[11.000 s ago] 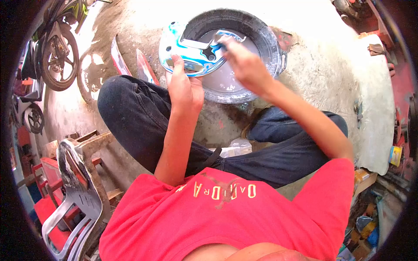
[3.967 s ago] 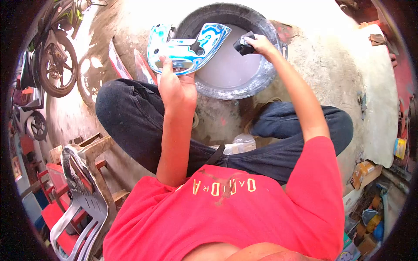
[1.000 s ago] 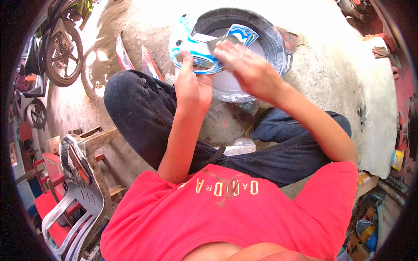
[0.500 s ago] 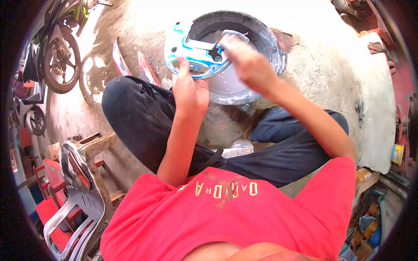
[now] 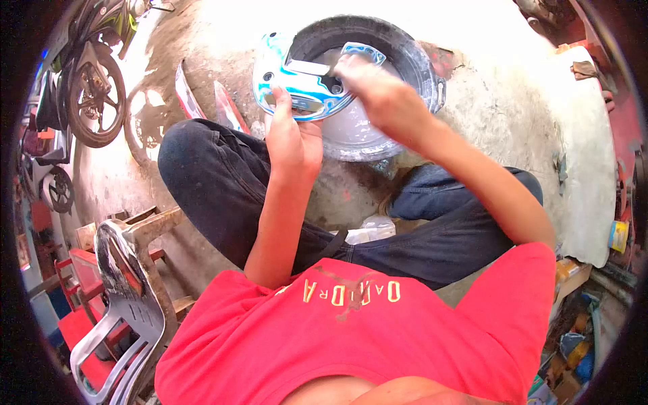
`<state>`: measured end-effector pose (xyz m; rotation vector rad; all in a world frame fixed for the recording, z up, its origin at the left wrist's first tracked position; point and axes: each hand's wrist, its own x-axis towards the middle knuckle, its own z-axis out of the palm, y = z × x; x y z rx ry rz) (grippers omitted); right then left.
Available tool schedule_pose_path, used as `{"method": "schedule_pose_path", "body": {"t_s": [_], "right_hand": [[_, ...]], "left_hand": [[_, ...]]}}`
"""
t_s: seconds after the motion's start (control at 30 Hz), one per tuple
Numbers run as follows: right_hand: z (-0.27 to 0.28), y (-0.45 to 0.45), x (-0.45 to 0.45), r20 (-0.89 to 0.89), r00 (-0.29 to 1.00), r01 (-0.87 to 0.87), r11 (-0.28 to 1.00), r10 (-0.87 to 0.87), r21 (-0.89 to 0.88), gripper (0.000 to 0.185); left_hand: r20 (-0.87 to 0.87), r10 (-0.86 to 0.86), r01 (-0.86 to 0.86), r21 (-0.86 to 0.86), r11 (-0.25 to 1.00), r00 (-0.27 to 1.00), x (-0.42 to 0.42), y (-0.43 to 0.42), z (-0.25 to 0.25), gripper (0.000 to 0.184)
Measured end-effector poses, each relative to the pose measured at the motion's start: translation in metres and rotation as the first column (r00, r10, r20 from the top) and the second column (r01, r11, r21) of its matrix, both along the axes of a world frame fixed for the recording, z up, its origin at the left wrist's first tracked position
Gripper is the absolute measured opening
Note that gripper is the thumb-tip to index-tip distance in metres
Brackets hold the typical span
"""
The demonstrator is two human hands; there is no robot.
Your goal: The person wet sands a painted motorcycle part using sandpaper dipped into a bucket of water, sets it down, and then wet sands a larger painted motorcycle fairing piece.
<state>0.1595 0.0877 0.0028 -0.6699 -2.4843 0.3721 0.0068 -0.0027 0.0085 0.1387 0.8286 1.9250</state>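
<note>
"Able to spot the blue-and-white panel?"

"Yes, held in the left hand and partly covered by the right hand. Lifted near the dark basin, overlapping its left side in this view; hard to tell whether touching the rim."

"Gripped how?"

"By the near edge, with the left thumb laid on the upper face and the other fingers mostly hidden underneath."

"And on the right?"

"Reaching across the panel's right part, with fingers blurred over the surface. Can't tell open from closed there, nor make out anything between those fingers."

"Anything worth noting nearby?"

"Inside the basin, pale cloudy liquid. Off to the left, apart from the panel, two red-and-white pieces on the concrete floor. Closer in, folded legs in dark jeans."
</note>
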Motion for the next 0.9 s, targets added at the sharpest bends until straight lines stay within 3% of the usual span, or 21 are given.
{"method": "schedule_pose_path", "body": {"t_s": [0.07, 0.1, 0.2, 0.3, 0.43, 0.5, 0.53, 0.63, 0.7, 0.73, 0.9], "right_hand": [[0.005, 0.019, 0.006, 0.116, 0.979, 0.191, 0.958, -0.169, -0.214, 0.035], [-0.005, 0.012, 0.005, 0.047, 0.997, 0.056, 0.998, -0.057, 0.009, 0.038], [-0.002, -0.036, -0.011, -0.027, 0.995, -0.094, 0.991, 0.098, 0.098, 0.042], [-0.006, -0.012, -0.003, -0.039, 0.997, -0.054, 0.990, 0.059, 0.127, 0.040], [0.000, 0.017, 0.004, -0.017, 0.988, 0.147, 0.978, -0.151, -0.148, 0.038], [-0.013, -0.009, -0.003, -0.007, 0.999, 0.036, 0.990, -0.035, 0.138, 0.040], [-0.001, -0.028, -0.008, -0.051, 0.998, -0.036, 0.997, 0.040, 0.074, 0.042], [-0.002, -0.015, -0.002, -0.085, 0.992, -0.084, 0.992, 0.092, 0.096, 0.040], [-0.002, 0.016, 0.005, -0.064, 0.996, 0.066, 0.998, -0.068, -0.023, 0.036], [0.002, 0.026, 0.009, -0.027, 0.984, 0.167, 0.958, -0.178, -0.231, 0.035], [-0.002, -0.027, -0.010, -0.029, 0.997, -0.067, 0.982, 0.073, 0.175, 0.042]], "left_hand": [[-0.005, 0.008, -0.008, -0.009, 1.000, 1.000, 0.002, -0.001, -0.002, 0.035], [-0.010, 0.013, -0.013, -0.009, 1.000, 1.000, 0.002, 0.002, -0.004, 0.034], [-0.015, 0.005, -0.005, 0.004, 1.000, 1.000, -0.003, 0.001, -0.007, 0.034], [-0.006, -0.047, 0.047, 0.021, 0.999, 0.999, -0.007, 0.001, -0.013, 0.034], [0.003, -0.038, 0.038, 0.014, 0.999, 0.999, -0.003, 0.000, -0.008, 0.033], [-0.012, -0.003, 0.002, -0.018, 1.000, 1.000, 0.000, 0.000, -0.004, 0.033], [0.003, -0.020, 0.020, 0.005, 1.000, 1.000, -0.003, 0.000, -0.007, 0.033], [0.028, -0.069, 0.068, 0.045, 0.997, 0.997, -0.009, 0.001, -0.016, 0.033], [0.037, -0.077, 0.076, 0.031, 0.997, 0.996, -0.007, -0.001, -0.012, 0.033], [0.041, -0.066, 0.065, 0.018, 0.998, 0.997, -0.006, -0.002, -0.012, 0.033], [-0.014, -0.050, 0.050, 0.022, 0.999, 0.999, -0.006, 0.001, -0.008, 0.033]]}}
